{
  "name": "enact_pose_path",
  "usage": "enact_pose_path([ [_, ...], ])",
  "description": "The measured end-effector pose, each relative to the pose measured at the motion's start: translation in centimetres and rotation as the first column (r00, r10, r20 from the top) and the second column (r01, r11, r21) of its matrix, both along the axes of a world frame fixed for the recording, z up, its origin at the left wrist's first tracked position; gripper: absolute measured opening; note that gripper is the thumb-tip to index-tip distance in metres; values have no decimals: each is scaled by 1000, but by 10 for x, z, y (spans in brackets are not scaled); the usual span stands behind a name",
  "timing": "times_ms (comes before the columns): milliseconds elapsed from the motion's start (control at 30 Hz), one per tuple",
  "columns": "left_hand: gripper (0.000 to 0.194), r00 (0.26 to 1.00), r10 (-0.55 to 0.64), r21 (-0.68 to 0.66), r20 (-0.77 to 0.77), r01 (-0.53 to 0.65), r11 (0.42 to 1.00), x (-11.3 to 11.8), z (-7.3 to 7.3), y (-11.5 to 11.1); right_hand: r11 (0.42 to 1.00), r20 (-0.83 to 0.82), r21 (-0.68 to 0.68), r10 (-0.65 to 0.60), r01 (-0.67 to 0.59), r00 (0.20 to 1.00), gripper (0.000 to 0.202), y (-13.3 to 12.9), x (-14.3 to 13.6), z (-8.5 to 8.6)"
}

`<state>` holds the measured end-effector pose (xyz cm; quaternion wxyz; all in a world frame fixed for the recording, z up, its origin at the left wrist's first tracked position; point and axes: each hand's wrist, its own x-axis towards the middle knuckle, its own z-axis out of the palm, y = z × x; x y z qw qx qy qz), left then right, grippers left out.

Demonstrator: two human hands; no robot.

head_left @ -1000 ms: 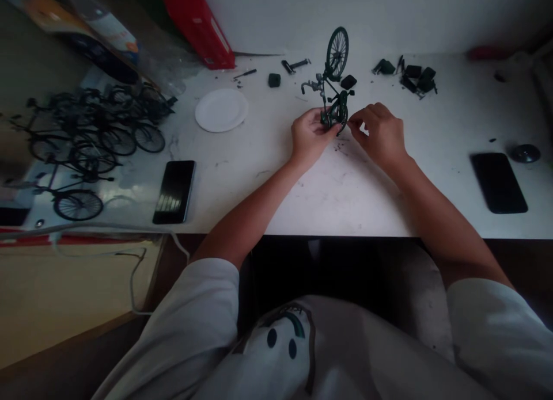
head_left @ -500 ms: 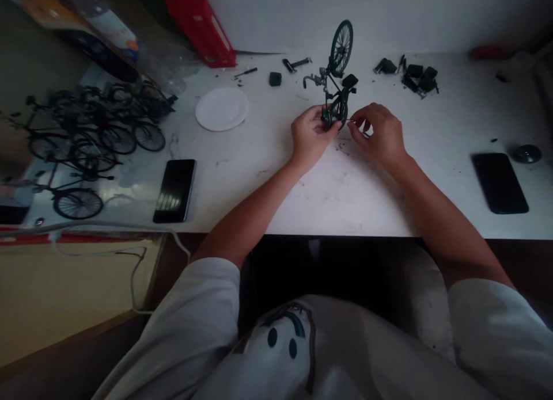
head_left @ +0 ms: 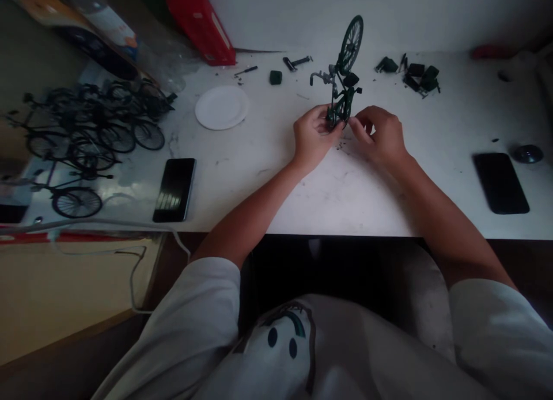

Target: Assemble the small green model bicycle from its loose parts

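My left hand (head_left: 314, 134) is closed around the lower end of a dark green model bicycle (head_left: 344, 92), which stands tipped up with one spoked wheel high in the air. Its handlebar points left. Close by on the right, my right hand (head_left: 380, 132) has thumb and finger drawn together beside the bicycle's low end. Whatever those fingertips pinch is hidden or too small to make out. Tiny dark bits lie on the white table (head_left: 328, 198) just under the hands.
Several finished-looking model bicycles (head_left: 78, 201) crowd the left side. A white plate (head_left: 222, 107), a phone (head_left: 174, 190), a small screwdriver (head_left: 246, 72), a green block (head_left: 275, 77), loose dark parts (head_left: 417, 72) and a second dark phone (head_left: 500, 183) lie around. A red box (head_left: 211, 31) stands behind.
The bicycle has shifted slightly right and tilted further right. My right hand's fingertips have come closer to it, and the thin piece seen between them earlier no longer shows.
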<state>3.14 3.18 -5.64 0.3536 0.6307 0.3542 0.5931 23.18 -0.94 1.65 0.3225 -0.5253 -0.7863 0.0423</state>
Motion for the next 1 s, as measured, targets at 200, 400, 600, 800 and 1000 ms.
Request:
enact_pose_path([
  [200, 43, 999, 33, -40, 17, -32, 999, 1, 0, 3, 999, 1, 46, -7, 7, 1000, 61, 5, 3, -4],
  [400, 42, 1000, 17, -11, -13, -17, 1000, 2, 5, -3, 999, -43, -38, -23, 22, 999, 80, 4, 2, -4],
  [600, 38, 998, 64, -16, -22, -64, 998, -1, 3, 1, 1000, -75, -7, 8, -9, 997, 67, 0, -1, 0],
  [800, 39, 995, 66, 6, -70, -65, 998, 2, 7, -4, 1000, -49, -9, -25, 25, 998, 77, 4, 1, -4],
  [1000, 39, 990, 112, 17, -84, -111, 994, 2, 8, -5, 1000, -112, -18, 19, -21, 993, 76, 3, -2, -5],
])
